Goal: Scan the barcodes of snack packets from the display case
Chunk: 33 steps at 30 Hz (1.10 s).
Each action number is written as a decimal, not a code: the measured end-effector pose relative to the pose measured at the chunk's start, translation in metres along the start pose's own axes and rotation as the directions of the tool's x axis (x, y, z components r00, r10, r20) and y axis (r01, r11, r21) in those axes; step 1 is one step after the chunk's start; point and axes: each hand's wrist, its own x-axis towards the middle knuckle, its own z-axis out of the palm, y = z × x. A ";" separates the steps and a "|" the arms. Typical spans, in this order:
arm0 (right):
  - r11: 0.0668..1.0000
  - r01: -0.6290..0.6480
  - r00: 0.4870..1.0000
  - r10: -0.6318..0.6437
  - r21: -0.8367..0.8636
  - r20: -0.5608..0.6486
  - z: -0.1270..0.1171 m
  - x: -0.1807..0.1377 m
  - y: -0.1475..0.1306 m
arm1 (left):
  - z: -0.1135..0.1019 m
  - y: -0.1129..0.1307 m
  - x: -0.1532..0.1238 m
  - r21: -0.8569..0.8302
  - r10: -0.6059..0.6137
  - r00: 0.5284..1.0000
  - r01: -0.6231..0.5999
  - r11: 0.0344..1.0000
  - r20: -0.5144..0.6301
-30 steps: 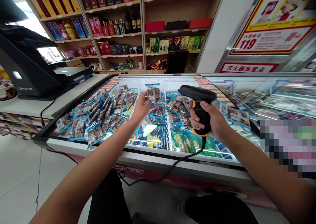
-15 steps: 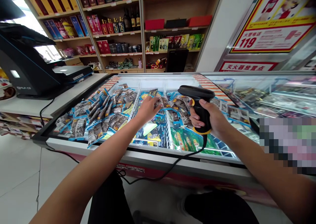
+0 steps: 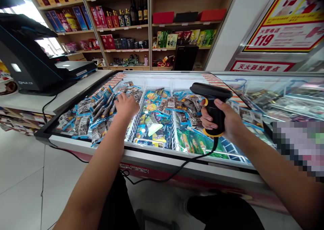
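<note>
My right hand [image 3: 229, 122] is closed round the grip of a black barcode scanner [image 3: 211, 96] with yellow trim, held upright over the right part of an open chest freezer [image 3: 162, 153]. My left hand [image 3: 126, 105] reaches palm down into the freezer's left compartment, and its fingers rest spread on a heap of blue-edged snack packets [image 3: 87, 120]; nothing is in it. More packets [image 3: 177, 103] fill the middle compartment, and green ones [image 3: 189, 142] lie below the scanner.
The scanner's black cable [image 3: 162, 179] hangs down the freezer's front. A black checkout terminal [image 3: 27, 66] stands on the white counter at left. Shelves of boxes and bottles [image 3: 126, 20] line the back wall. Glass lids cover the freezer at right [image 3: 278, 95].
My left hand held up a packet over the middle compartment, put it down, then moved left onto the packets in the left compartment. The scanner stayed nearly still.
</note>
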 end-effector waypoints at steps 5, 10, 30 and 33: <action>1.000 -0.007 1.000 0.007 -0.018 0.016 -0.002 0.000 0.000 | -0.012 -0.028 -0.003 0.123 0.004 0.989 -0.023 0.992 0.148; 1.000 0.002 1.000 -0.001 -0.030 0.008 -0.003 0.001 0.000 | -0.013 -0.021 -0.008 0.178 0.030 0.991 -0.053 0.983 0.132; 0.998 -0.023 1.000 0.023 -0.066 0.003 -0.002 0.000 -0.003 | -0.021 0.005 -0.008 -0.212 0.126 0.938 -0.201 0.956 -0.323; 0.996 -0.035 0.999 0.035 -0.081 0.005 -0.002 0.000 -0.003 | -0.009 0.004 0.002 -0.340 0.203 0.876 -0.370 0.864 -0.438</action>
